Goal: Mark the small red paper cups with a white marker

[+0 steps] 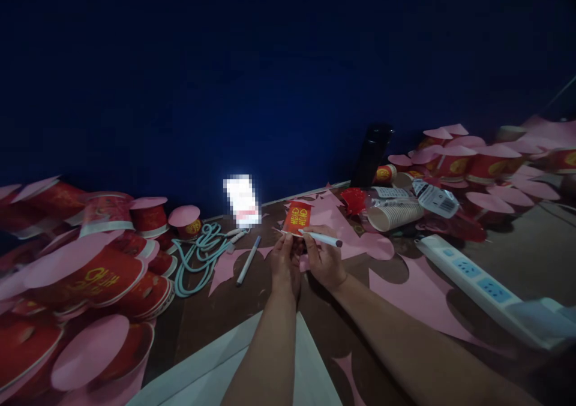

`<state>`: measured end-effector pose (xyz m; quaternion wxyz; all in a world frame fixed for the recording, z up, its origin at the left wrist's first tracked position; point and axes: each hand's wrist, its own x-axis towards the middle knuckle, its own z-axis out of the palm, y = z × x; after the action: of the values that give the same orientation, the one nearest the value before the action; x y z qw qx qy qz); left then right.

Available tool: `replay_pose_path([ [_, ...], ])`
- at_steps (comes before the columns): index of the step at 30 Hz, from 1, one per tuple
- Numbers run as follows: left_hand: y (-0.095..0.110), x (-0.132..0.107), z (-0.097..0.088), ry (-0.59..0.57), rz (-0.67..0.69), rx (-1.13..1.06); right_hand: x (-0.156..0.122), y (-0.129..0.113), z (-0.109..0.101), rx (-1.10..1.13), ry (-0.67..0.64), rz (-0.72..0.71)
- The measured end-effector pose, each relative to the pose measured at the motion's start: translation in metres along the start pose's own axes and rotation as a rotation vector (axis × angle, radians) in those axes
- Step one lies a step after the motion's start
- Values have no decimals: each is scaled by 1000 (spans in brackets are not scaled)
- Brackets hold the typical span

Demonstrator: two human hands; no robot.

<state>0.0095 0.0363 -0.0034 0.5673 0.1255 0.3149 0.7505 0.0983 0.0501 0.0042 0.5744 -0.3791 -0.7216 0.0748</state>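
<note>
Held in front of me is a red paper cup point(297, 216) with gold characters, its rim end turned toward me. My left hand point(284, 261) is closed around the lower left of the cup. A white marker pen point(323, 238) with a dark end is pinched in my right hand point(324, 262), its other end at the cup's rim; whether it touches is unclear. Pink cut paper point(326, 211) lies behind and beside the cup. A second marker point(248, 262) rests on the table to the left of my left hand.
Red cups with pink paper discs crowd the left point(108, 274) and the right back point(472, 163). A teal cord point(198, 262), lit phone point(243, 199), dark bottle point(372, 154), stacked cups point(393, 216) and power strip point(477, 283) surround the hands. A pale board point(207, 367) lies in front.
</note>
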Motion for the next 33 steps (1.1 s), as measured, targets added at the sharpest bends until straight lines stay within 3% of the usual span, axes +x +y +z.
replay_pose_path([
  [33,-2,2,-2,8,17,-80,2,-4,0,-20,-4,-23],
])
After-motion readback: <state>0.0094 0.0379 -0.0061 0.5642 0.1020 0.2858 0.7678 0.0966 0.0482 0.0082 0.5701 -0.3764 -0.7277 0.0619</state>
